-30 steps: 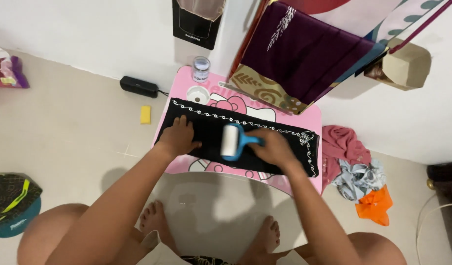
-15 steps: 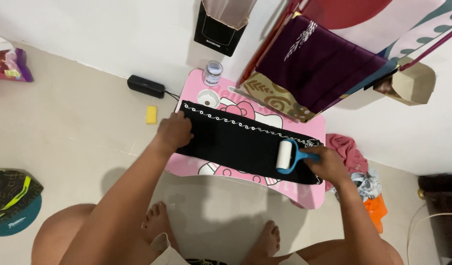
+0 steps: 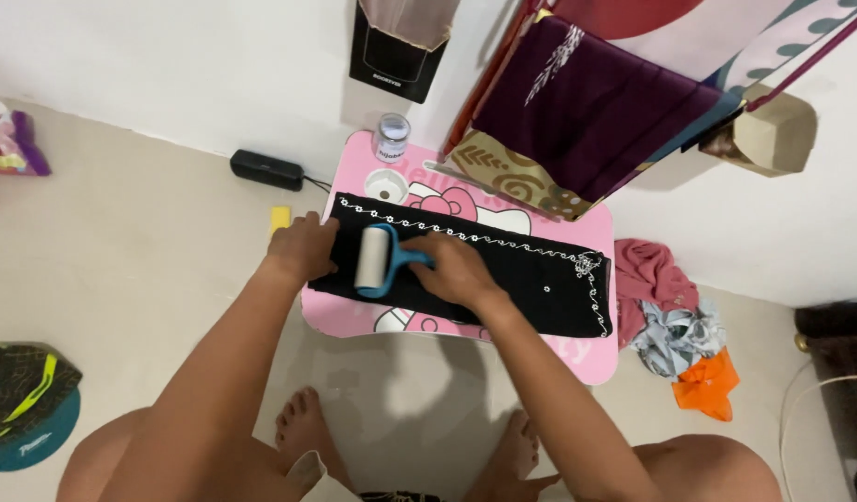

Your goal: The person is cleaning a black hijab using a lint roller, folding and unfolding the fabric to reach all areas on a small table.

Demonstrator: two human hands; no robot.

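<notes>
The right hand (image 3: 456, 270) is closed around the blue handle of a lint roller (image 3: 374, 260), whose pale drum lies on the black cloth (image 3: 503, 279) close to the cloth's left end. At about nine o'clock from the roller, just beside it, the left hand (image 3: 303, 246) presses flat, fingers spread, on that same end of the cloth and pins it to the pink lap table (image 3: 577, 349). The cloth lies stretched across the table from nine to three o'clock, a white embroidered line running along its far edge and down its right end. Judging from how things lie, the rolling is under way: the roller sits at the left end, and the long stretch toward three o'clock looks smooth and dark, though whether any lint remains there is too fine to tell. At twelve o'clock from the left hand, a round cup recess (image 3: 383, 185) in the table's corner shows a small dark spot in its middle that I cannot make out. Further toward twelve stands a small clear jar (image 3: 391, 138) with a lid, its contents too small to read. Off the table at four o'clock lies a heap of clothes (image 3: 675, 321), pink, grey and orange, on the floor.
</notes>
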